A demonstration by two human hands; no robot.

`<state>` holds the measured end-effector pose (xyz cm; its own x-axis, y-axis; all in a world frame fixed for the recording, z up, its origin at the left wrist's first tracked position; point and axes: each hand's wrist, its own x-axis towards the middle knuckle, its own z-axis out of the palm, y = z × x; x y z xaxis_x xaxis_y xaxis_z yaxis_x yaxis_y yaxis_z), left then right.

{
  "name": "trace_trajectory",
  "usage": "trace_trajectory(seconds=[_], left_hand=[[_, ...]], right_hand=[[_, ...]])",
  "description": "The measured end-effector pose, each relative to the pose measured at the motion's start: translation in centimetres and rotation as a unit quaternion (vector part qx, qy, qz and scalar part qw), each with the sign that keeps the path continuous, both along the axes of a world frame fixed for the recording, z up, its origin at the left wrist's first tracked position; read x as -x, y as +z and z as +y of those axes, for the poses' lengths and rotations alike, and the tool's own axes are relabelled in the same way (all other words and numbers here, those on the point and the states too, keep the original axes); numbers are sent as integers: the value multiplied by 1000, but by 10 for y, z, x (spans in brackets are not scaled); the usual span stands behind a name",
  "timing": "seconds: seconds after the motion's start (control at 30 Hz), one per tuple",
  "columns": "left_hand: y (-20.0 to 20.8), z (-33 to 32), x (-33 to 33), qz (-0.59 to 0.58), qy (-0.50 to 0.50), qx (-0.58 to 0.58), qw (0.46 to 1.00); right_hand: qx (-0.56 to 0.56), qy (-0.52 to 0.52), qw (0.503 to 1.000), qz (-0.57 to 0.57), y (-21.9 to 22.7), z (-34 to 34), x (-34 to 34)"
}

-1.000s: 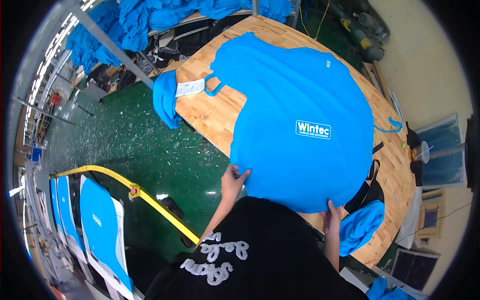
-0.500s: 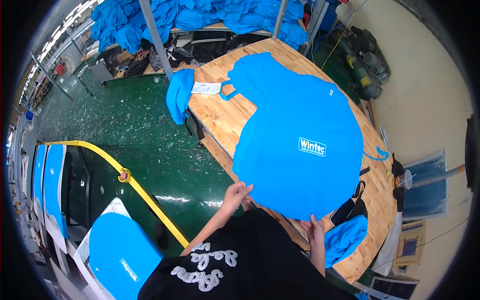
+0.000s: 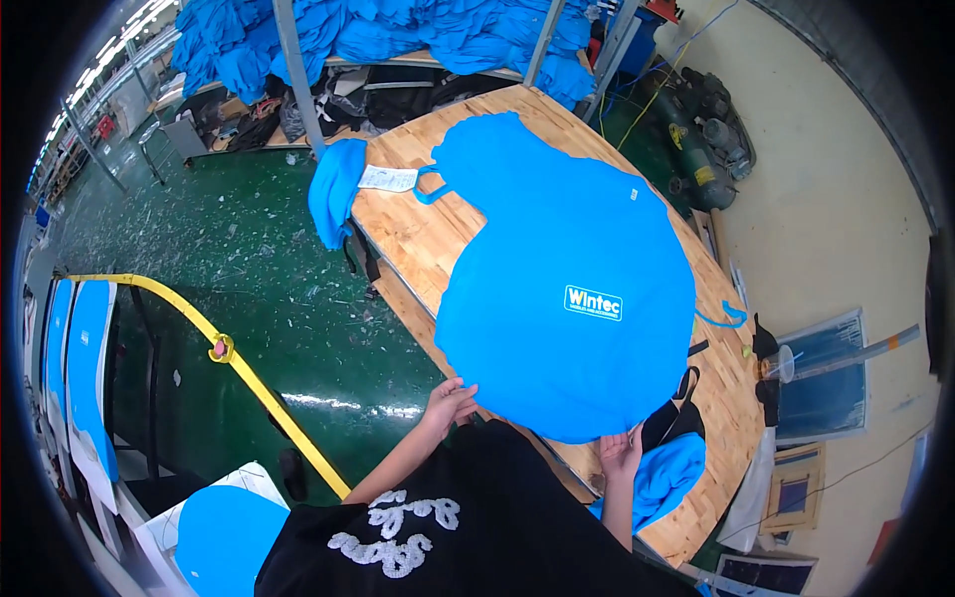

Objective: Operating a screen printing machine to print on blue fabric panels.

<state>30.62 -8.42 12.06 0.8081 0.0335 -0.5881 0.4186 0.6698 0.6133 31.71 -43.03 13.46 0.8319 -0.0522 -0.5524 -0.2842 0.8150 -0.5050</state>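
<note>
A large blue fabric cover [image 3: 557, 249] lies spread on a wooden table [image 3: 398, 234], with a white printed patch near its middle and a small tag higher up. Thin blue ties stick out from its sides. My left hand [image 3: 451, 405] pinches the near left edge of the cover between thumb and fingers. Farther right, my right hand [image 3: 621, 456] is closed on the near edge, its fingertips partly hidden by the cloth. A crumpled blue cloth [image 3: 668, 481] with black straps lies just right of that hand.
Another folded blue piece [image 3: 336, 194] hangs over the table's left edge beside a white paper [image 3: 388, 178]. Blue cloth is heaped on a shelf [image 3: 428, 62] behind. A yellow rail [image 3: 274, 398] and boards bearing blue pieces [image 3: 224, 542] stand at left; a wall is at right.
The whole scene has shifted slightly left in view. Both hands stay on the cover's near edge. At lower left, the nearest board with its blue piece sits lower than before.
</note>
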Motion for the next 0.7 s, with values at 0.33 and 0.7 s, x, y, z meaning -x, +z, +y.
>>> trace_trajectory(seconds=[0.33, 0.7], left_hand=[[4, -12, 4, 17, 69, 62, 996], [11, -17, 11, -16, -19, -28, 999]], right_hand=[[-47, 26, 999, 8, 22, 16, -14], [27, 17, 997, -71, -4, -62, -41]])
